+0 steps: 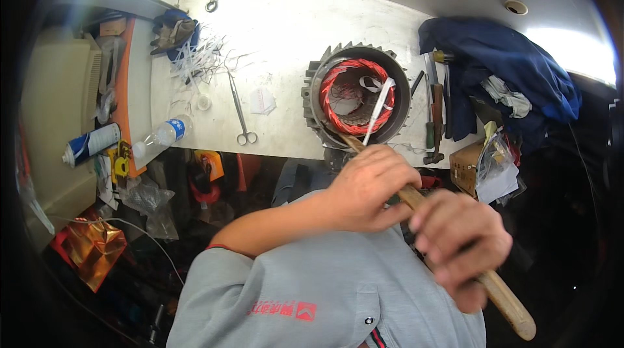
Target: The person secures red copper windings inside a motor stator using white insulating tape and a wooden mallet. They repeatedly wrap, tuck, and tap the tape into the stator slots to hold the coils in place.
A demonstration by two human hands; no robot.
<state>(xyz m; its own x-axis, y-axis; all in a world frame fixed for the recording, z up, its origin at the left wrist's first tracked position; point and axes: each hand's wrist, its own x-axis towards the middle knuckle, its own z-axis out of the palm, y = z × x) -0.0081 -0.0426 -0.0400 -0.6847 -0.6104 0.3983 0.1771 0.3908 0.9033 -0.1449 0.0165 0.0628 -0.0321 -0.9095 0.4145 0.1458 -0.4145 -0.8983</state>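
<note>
My left hand (370, 189) grips a long wooden stick (505, 301), and my right hand (463, 244), slightly blurred, is wrapped round it farther down toward its rounded near end. The stick's far end reaches into the lower left of a finned metal motor housing (314, 105) on the bench. Inside the housing is a ring of red-wrapped coil windings (328, 85), with a loop of white tape (379, 104) hanging over its right side toward me. A short black rod (417, 83) lies beside the housing.
On the white bench (260, 29) lie scissors (244, 114), white strips (195, 62), a plastic bottle (162, 138) and, at the right, hand tools (437, 120) beside dark blue cloth (507, 68). A spray can (92, 143) is at left; a cardboard box (467, 165) is at right.
</note>
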